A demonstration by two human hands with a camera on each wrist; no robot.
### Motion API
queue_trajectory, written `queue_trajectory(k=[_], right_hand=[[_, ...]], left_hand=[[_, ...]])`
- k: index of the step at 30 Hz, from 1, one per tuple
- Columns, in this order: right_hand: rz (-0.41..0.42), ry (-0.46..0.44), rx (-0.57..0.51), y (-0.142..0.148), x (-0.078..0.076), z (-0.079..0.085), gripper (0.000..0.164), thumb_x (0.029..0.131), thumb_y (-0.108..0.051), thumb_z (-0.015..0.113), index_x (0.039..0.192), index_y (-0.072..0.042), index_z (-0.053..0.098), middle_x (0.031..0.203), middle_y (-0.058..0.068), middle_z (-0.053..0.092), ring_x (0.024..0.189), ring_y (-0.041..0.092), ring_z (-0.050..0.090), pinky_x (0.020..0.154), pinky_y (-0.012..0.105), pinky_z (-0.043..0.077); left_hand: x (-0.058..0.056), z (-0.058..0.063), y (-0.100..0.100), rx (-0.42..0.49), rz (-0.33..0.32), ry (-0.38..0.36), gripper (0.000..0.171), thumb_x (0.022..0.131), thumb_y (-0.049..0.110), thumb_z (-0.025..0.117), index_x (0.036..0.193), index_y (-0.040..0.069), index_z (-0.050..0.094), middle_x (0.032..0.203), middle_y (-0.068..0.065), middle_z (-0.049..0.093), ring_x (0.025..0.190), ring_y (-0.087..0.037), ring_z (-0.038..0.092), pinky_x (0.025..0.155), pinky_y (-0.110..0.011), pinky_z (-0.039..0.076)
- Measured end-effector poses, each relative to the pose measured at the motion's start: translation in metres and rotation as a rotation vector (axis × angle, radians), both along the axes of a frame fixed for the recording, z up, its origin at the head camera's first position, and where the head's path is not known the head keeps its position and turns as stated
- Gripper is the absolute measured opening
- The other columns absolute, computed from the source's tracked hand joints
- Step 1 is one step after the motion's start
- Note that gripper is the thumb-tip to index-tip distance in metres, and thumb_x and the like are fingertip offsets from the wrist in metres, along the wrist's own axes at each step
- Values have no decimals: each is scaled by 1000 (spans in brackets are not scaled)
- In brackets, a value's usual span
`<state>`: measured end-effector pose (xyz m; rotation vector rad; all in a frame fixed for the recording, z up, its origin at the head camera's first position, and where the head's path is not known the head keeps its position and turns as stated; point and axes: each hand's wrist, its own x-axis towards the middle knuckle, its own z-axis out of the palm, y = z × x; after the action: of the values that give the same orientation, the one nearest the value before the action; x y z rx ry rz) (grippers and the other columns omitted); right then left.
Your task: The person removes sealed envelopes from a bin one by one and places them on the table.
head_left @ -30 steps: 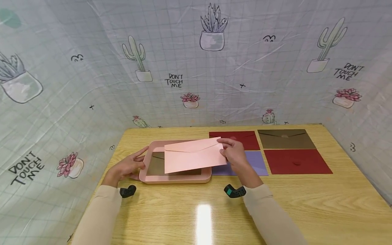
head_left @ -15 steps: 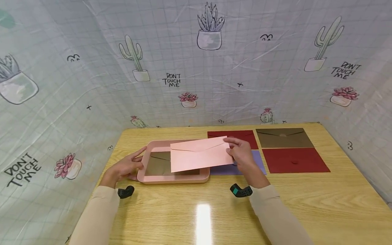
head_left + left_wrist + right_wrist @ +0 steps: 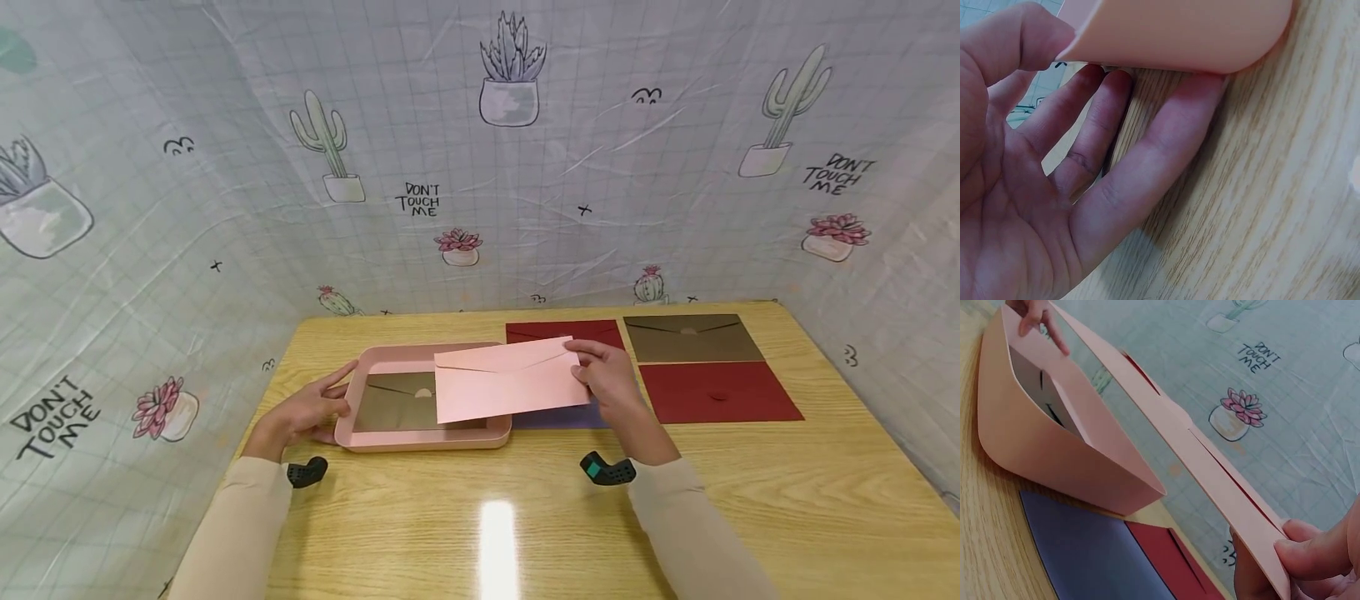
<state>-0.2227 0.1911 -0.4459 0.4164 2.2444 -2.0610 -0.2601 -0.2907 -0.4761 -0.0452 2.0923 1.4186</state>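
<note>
Over the right part of the pink tray (image 3: 423,444) and past its edge, the pale pink envelope (image 3: 510,393) hangs tilted, its right end pinched between thumb and fingers of your right hand (image 3: 611,379). Your left hand (image 3: 309,408) grips the tray's left end, where one brown envelope (image 3: 397,410) lies inside. To the right, your bench (image 3: 405,533) carries a purple envelope (image 3: 562,418), two red envelopes (image 3: 720,396) and another brown envelope (image 3: 693,343).

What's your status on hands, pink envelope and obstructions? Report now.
Right hand pinches pink envelope, raised off table. Left hand holds pink tray at its left end. Nothing seen blocking either hand.
</note>
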Motion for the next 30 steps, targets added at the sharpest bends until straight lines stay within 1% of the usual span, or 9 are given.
queue_trajectory(k=[2,5,10,15,21,23,25,28,30], right_hand=[[-1,-5,2,4,2,0,43,100,5,56,141,-6,65,89,-2,53,56,12,33,52,26,36],[-5,-10,0,9,4,1,44,100,5,56,141,-6,64,89,-3,52,55,12,32,51,25,36],[-12,-9,3,17,7,0,43,101,4,57,142,-4,63,74,-6,48,52,12,29,49,26,32],[-23,-30,10,25,9,-2,42,101,2,55,143,-4,62,68,-7,43,50,12,29,49,27,32],[-35,-26,9,33,14,1,43,102,2,54,144,-4,61,73,-10,51,50,11,27,49,25,30],[-35,-28,7,36,16,2,43,103,2,53,145,-4,60,72,-10,51,49,11,26,48,25,30],[-40,-33,6,40,16,2,43,103,2,54,145,-5,60,73,-12,53,49,11,26,47,24,29],[-42,-34,6,43,16,2,44,103,2,54,146,-4,59,78,-13,57,49,11,26,48,24,29],[-45,-37,6,45,16,2,44,103,2,54,147,-4,59,83,-13,61,50,11,26,49,24,29]], left_hand=[[1,0,0,4,-11,-1,101,93,3,60,168,41,3,176,-16,12,150,-55,34,85,-52,63],[1,0,0,7,-7,-4,101,93,3,60,168,42,4,176,-16,13,149,-55,35,85,-53,63],[2,-2,-1,9,-7,5,102,92,2,59,168,41,4,175,-17,14,148,-57,36,84,-55,63],[4,-1,0,10,0,15,102,92,1,60,168,41,5,175,-17,16,147,-57,38,83,-55,63],[2,0,0,1,5,5,102,92,3,61,168,42,6,175,-16,15,148,-56,38,85,-54,63],[1,1,0,2,-6,4,101,92,4,61,168,41,4,175,-17,13,148,-56,36,86,-54,63],[1,1,0,2,6,-4,102,91,4,62,167,43,6,176,-15,14,149,-55,37,86,-54,63],[1,2,-1,0,-1,0,103,91,4,61,168,42,4,176,-15,13,149,-56,35,85,-54,63],[1,2,-1,-3,12,-3,103,90,4,62,167,43,6,176,-13,15,149,-55,36,84,-54,63]])
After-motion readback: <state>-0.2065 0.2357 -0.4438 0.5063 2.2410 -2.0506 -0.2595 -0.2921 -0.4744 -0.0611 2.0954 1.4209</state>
